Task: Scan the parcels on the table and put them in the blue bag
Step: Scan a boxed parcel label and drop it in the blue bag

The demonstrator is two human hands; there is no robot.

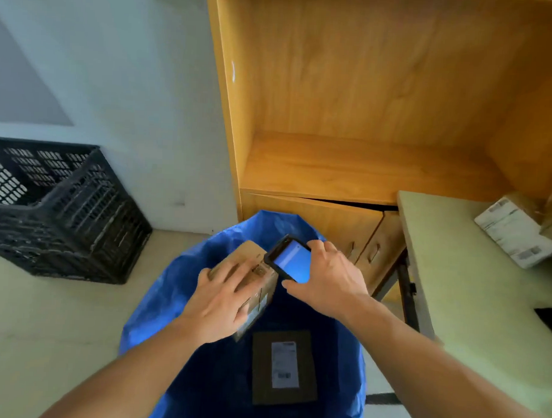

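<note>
- Left hand (221, 300): grip clamped over the top of the brown parcel (249, 251), fingers spread across it, holding it above the mouth of the blue bag (178, 268).
- Right hand (325, 282): grip pinching the handheld scanner (290, 261), screen lit blue, just over the parcel's label.
- Danger: that one-handed hold looks shallow, so a tilt could drop the parcel in unscanned.
- A flat parcel (283, 365) lies in the bag, and a white parcel (514, 236) waits on the surface (453, 277).

Bare forearms (435, 355), left hand (223, 300), right hand (330, 281)
</note>
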